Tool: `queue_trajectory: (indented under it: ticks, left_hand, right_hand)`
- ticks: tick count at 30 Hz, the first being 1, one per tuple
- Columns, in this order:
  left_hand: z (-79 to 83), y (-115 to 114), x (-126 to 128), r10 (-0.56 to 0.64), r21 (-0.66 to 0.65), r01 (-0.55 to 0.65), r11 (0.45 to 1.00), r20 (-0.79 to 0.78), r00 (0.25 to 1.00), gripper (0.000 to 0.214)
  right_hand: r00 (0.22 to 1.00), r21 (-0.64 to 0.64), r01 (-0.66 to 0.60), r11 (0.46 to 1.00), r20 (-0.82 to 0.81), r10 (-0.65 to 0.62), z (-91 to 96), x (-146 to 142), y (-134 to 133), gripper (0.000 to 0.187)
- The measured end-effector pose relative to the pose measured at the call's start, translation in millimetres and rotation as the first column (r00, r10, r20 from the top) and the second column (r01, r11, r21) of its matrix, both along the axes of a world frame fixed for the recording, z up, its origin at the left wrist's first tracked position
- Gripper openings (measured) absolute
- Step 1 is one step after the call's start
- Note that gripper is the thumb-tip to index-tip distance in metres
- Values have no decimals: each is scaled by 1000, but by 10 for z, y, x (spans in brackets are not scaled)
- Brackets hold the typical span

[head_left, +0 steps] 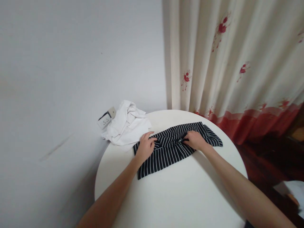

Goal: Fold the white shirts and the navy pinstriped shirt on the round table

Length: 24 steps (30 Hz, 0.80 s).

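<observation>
A black garment with thin white stripes (166, 152) lies partly folded across the round white table (180, 196). My left hand (145, 146) rests on its left part, fingers curled and pinching the cloth near the far edge. My right hand (195, 140) sits on the garment's middle right, fingers closed on a fold of the fabric. Both forearms reach in from the bottom of the view.
A crumpled white garment (127, 126) lies at the table's far left edge, against the white wall. A wall socket (106, 118) sits just left of it. A cream curtain with red flowers (237, 63) hangs behind the table on the right.
</observation>
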<state>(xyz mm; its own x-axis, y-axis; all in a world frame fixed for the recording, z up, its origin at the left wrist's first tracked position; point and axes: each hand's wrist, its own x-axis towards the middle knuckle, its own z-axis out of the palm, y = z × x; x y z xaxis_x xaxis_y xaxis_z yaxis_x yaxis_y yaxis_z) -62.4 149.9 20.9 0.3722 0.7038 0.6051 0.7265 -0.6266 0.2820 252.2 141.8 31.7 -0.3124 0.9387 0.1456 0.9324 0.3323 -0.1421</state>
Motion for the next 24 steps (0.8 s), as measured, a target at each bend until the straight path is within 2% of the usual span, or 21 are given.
queue_trajectory:
  ticks: [2,3,5,6,9,12,15,18,20,22,24]
  left_hand:
    - [70,-165,149,-119,16,121,992,-91,989,33]
    - [94,-238,223,-200,-15,200,980,-124,972,33]
    - [105,-335,344,-330,-118,314,942,-168,929,35]
    - [91,-349,377,-352,-163,324,932,-186,917,36]
    - [-9,-264,340,-237,-192,189,963,-268,934,36]
    - [-123,-95,169,-75,-184,7,983,-364,928,46]
    - [-176,32,41,30,-169,-106,980,-403,915,44]
    - [-166,101,21,85,-136,-147,980,-387,918,36]
    - [-150,131,27,109,-131,-166,977,-363,925,32]
    - [-144,153,21,148,-120,-198,973,-334,931,30]
    - [-147,170,-4,198,-103,-241,965,-314,928,28]
  right_hand:
    - [991,-34,129,991,-14,-130,-31,18,44,22]
    - [982,-42,183,982,-48,-185,-49,17,69,23]
    - [958,-40,221,974,-175,-225,-97,7,129,27]
    - [946,-34,214,976,-242,-216,-126,1,164,32]
    - [903,35,149,988,-411,-122,-231,-1,263,52]
    - [881,102,57,993,-473,-2,-312,7,298,66]
    - [921,61,30,998,-390,-4,-309,-11,254,61]
    - [971,-7,18,1000,-236,-19,-220,-54,170,62]
    - [981,-40,-18,999,-195,10,-133,-78,107,65]
    - [979,-81,-80,994,-192,63,-45,-91,41,58]
    - [975,-133,-156,979,-180,131,23,-100,-17,41]
